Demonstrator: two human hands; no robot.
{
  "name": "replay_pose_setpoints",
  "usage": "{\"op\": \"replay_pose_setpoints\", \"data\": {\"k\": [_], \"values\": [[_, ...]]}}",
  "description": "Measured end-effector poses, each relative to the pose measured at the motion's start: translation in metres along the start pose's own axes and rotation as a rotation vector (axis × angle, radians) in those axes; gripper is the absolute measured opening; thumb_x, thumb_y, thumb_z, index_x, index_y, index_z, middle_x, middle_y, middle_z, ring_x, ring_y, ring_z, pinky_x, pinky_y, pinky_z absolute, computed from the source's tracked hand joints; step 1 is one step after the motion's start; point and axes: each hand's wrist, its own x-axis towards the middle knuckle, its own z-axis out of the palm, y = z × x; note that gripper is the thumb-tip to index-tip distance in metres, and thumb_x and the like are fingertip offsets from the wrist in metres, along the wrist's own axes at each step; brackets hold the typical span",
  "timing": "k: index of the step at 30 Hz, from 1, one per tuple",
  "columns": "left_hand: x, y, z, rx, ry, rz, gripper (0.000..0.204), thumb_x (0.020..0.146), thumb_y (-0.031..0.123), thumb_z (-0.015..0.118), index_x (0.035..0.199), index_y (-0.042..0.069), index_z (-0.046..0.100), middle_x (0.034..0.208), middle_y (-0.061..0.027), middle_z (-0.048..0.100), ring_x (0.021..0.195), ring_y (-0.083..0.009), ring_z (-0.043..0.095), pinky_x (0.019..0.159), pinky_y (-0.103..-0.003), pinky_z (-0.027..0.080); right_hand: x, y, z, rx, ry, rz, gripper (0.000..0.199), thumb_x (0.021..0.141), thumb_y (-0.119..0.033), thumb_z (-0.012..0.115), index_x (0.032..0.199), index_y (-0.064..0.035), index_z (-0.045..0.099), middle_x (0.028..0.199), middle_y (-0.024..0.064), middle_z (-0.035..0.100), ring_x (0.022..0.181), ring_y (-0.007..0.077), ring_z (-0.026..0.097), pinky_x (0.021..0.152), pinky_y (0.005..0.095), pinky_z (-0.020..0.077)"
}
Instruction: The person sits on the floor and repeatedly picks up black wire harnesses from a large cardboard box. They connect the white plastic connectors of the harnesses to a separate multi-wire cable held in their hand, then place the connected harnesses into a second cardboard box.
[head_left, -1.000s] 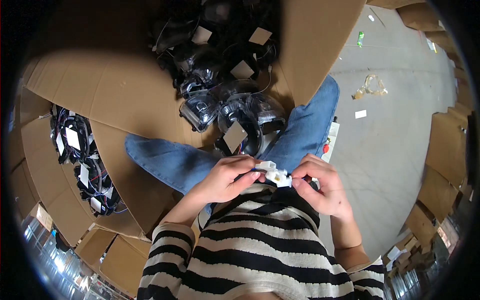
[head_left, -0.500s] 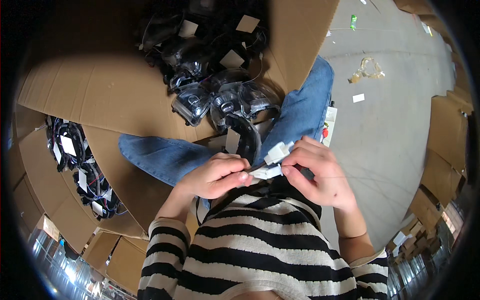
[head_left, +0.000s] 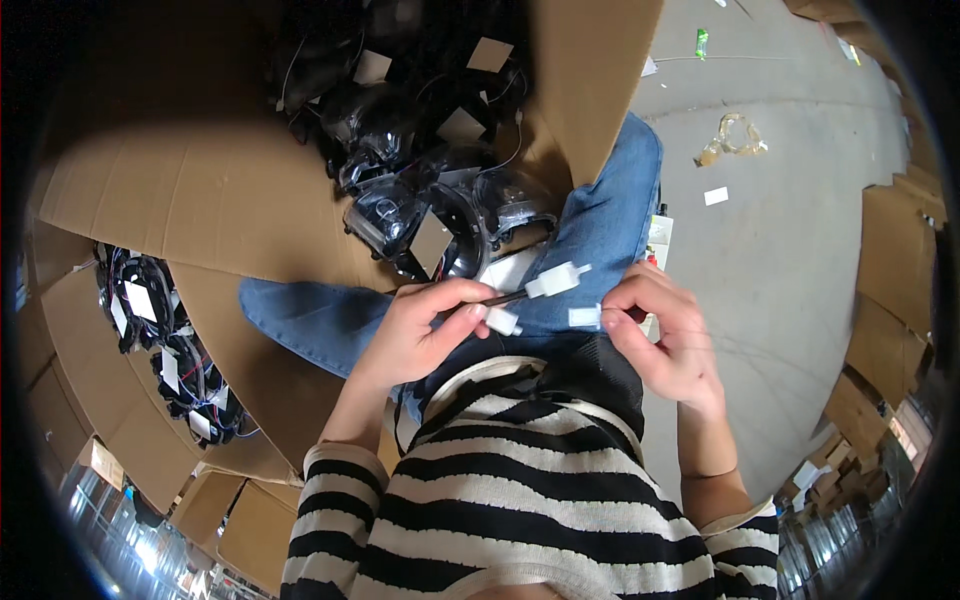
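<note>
Above my lap, my left hand [head_left: 425,330] pinches a dark cable [head_left: 510,297] between thumb and fingers. A white plug connector [head_left: 552,282] sits at the cable's end, and a second white connector [head_left: 502,321] sticks out beside my thumb. My right hand [head_left: 665,335], also closed, holds a small white rectangular piece [head_left: 585,317] by its right edge. A gap separates this piece from both connectors. Just beyond my hands, black lamp units with clear lenses [head_left: 385,215] lie heaped in a cardboard box; a white card [head_left: 430,243] rests on the nearest ones.
The large cardboard box [head_left: 190,190] opens between my legs. At the left, another carton holds more black units with wires and white cards [head_left: 140,300]. Clear yellowish tape [head_left: 733,138] and a white card [head_left: 716,196] lie on the grey floor. Cartons [head_left: 895,270] stand at the far right.
My hands have moved apart. The small white piece has come away to the right in my right hand, while the cable and two connectors stay with my left. The nearest lamp's white card has shifted.
</note>
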Motion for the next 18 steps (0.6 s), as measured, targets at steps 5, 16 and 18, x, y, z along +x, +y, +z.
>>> {"op": "replay_pose_setpoints", "data": {"k": [5, 16, 18], "values": [[-0.002, -0.009, -0.005, -0.082, -0.027, 0.044, 0.012, 0.082, 0.007, 0.051, 0.090, -0.002, 0.054, 0.082, -0.0074, 0.056, 0.073, -0.0133, 0.053, 0.067, -0.024, 0.042, -0.001, -0.005, -0.009, 0.099, -0.007, -0.023, 0.002, 0.070, 0.000, 0.055, 0.070, -0.0007, 0.053, 0.063, 0.0059, 0.050, 0.059, 0.0191, 0.045, 0.055, 0.0274, 0.0351], [0.000, -0.007, 0.015, -0.080, 0.174, 0.115, 0.017, 0.071, -0.008, 0.052, 0.084, 0.000, 0.060, 0.085, -0.0078, 0.056, 0.077, -0.0148, 0.055, 0.069, -0.024, 0.043, 0.000, -0.011, -0.003, 0.216, -0.062, -0.045, 0.003, 0.069, 0.001, 0.054, 0.071, -0.0015, 0.053, 0.065, 0.0053, 0.052, 0.060, 0.0172, 0.047, 0.054, 0.0270, 0.0354], [-0.001, -0.008, 0.021, 0.012, 0.274, 0.155, 0.019, 0.069, -0.009, 0.052, 0.084, 0.001, 0.059, 0.088, -0.0088, 0.054, 0.079, -0.0165, 0.053, 0.070, -0.025, 0.042, -0.002, -0.009, 0.000, 0.235, -0.056, -0.011, 0.002, 0.070, 0.001, 0.054, 0.071, -0.0016, 0.054, 0.066, 0.0051, 0.052, 0.060, 0.0159, 0.047, 0.053, 0.0261, 0.0356]]}}
